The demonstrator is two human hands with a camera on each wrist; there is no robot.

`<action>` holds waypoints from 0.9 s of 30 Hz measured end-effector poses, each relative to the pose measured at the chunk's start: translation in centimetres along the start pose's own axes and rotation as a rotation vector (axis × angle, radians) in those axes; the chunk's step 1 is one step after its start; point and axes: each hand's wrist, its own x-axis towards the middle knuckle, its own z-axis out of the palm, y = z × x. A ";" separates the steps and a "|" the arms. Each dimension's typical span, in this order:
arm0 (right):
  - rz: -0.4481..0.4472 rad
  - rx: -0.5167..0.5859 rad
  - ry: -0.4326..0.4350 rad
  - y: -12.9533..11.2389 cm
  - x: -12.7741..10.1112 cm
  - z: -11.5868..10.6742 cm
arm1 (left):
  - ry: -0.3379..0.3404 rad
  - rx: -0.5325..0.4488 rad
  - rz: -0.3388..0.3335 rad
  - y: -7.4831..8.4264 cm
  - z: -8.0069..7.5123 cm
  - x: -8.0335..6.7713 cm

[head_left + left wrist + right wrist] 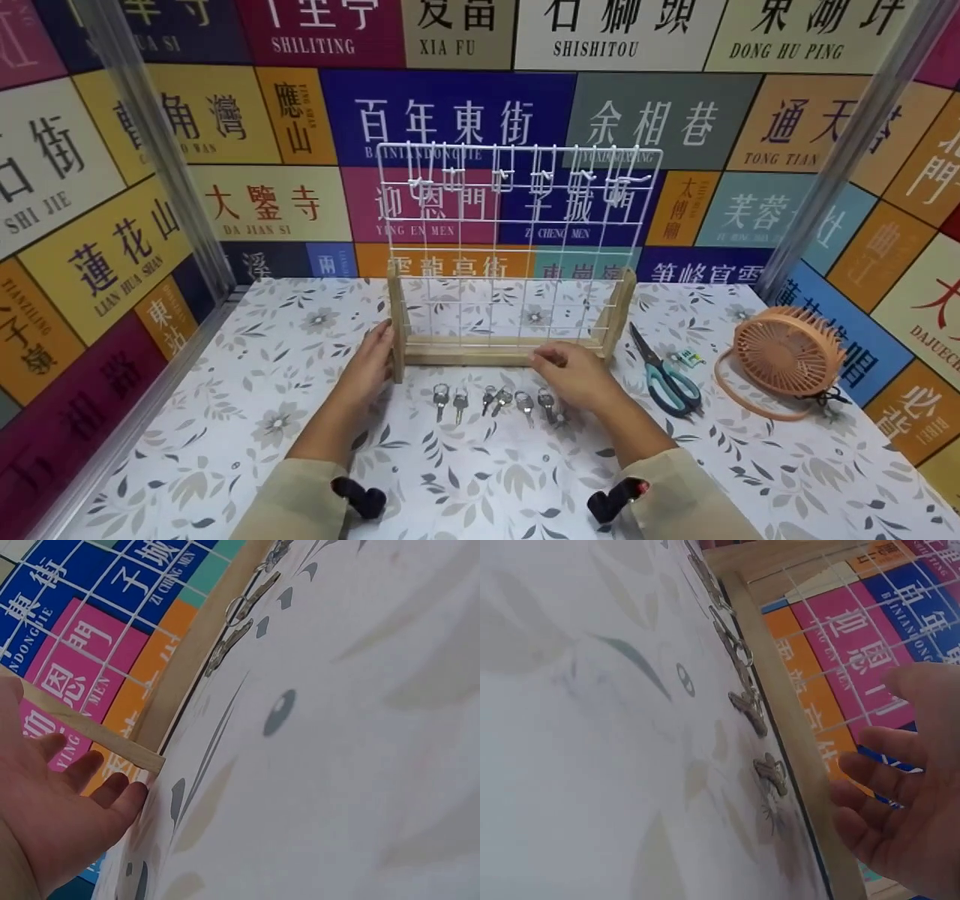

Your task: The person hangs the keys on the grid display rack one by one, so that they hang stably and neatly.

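A white wire grid rack (517, 247) stands on a wooden base (506, 350) mid-table, with several white hooks along its top rows. My left hand (370, 362) lies flat against the rack's left wooden post (90, 731), with the fingers (112, 791) straight. The right hand (568, 369) hovers at the front of the base bar (795, 727), its fingers (870, 780) relaxed and holding nothing. Several small keys (495, 400) lie in a row on the floral tablecloth just in front of the base, between my hands; they also show as keys (240, 615) and keys (742, 682).
Teal-handled scissors (666, 375) lie right of the rack, with a small white item (688, 358) beside them. A peach desk fan (786, 354) sits at the far right. Walls covered in colourful signs enclose the table on three sides.
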 end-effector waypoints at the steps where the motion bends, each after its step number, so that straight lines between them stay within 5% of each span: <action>1: 0.008 0.026 -0.019 0.5 0.1 0.1 | -0.004 -0.015 -0.010 -0.1 0.0 0.0; 14: -0.101 0.180 -0.242 4.4 0.3 -0.4 | -0.057 -0.138 0.020 -1.7 -0.7 0.5; 27: -0.042 0.072 -0.248 3.9 0.2 -0.1 | -0.012 -0.077 0.042 -1.7 -0.3 0.3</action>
